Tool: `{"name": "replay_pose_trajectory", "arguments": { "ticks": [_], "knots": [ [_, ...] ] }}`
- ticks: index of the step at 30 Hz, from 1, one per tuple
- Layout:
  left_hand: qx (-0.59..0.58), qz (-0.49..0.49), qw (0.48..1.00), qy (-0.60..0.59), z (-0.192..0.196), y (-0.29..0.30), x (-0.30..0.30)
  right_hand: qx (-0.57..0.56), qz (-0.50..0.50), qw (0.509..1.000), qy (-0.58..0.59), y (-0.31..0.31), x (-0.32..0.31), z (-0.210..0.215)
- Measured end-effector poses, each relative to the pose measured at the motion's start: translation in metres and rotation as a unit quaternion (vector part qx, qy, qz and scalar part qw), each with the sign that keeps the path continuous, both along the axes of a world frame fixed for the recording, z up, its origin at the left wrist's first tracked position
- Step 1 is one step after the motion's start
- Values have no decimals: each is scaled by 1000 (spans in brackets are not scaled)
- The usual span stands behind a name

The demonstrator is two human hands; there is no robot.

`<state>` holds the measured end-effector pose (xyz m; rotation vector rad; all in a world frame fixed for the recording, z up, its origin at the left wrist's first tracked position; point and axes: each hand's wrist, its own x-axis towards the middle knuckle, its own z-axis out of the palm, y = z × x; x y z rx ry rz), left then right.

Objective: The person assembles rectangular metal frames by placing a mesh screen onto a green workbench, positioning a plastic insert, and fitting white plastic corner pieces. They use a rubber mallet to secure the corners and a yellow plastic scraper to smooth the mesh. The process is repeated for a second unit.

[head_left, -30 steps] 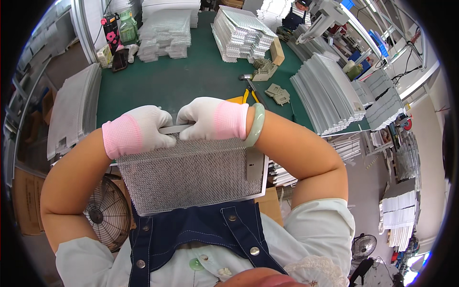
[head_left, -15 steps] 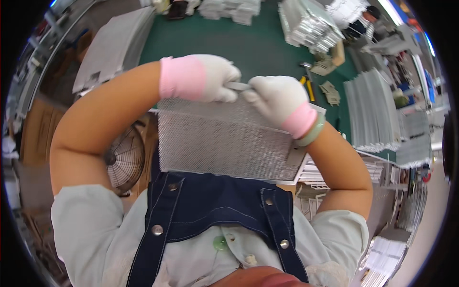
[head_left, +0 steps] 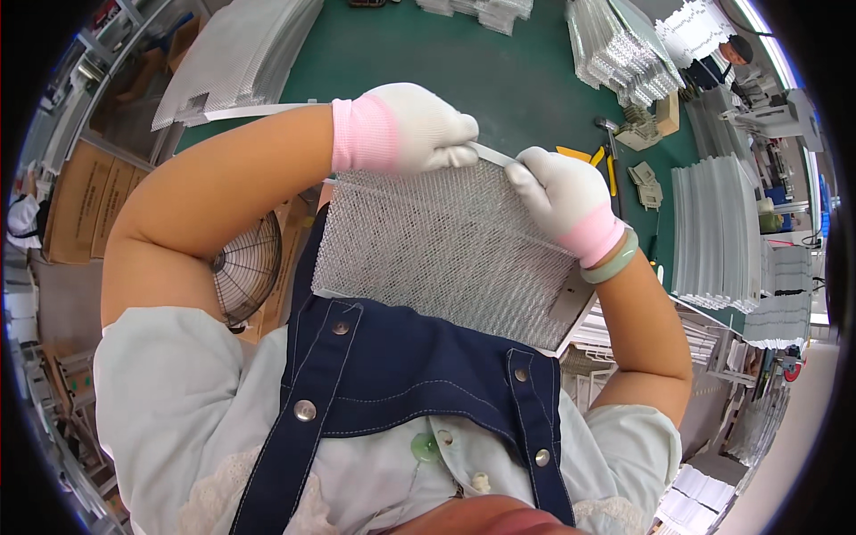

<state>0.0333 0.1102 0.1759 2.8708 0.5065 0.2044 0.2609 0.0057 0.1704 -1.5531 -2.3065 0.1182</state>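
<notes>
Mesh panel (head_left: 446, 236) against the apron (head_left: 410, 366), desk (head_left: 513, 98) beyond
looks light; mesh likely dents easily, edges stiffer; left hand (head_left: 423, 132) and right hand (head_left: 563, 190) both have fingers clamped on the metal strip (head_left: 493, 154) at its far edge; I'd hold there, off the mesh; smooth metal may slip
</notes>
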Motion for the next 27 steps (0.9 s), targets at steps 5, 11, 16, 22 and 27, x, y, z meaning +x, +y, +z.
{"name": "replay_pose_trajectory", "arguments": {
  "ticks": [5,11,16,22,27],
  "knots": [
    [-24,0,1000,2,-4,5,-9,14,-1,999,-43,5,-6,-5],
    [-57,8,997,53,-1,19,-14,56,4,997,-61,14,-4,-9],
    [-16,13,998,58,-16,19,-8,23,-12,997,-72,18,-1,-32],
    [-17,19,998,55,-62,33,9,-85,-30,996,-5,24,17,-54],
    [-12,104,990,98,-90,37,20,-119,-253,960,-27,43,84,-75]
  ]
}}
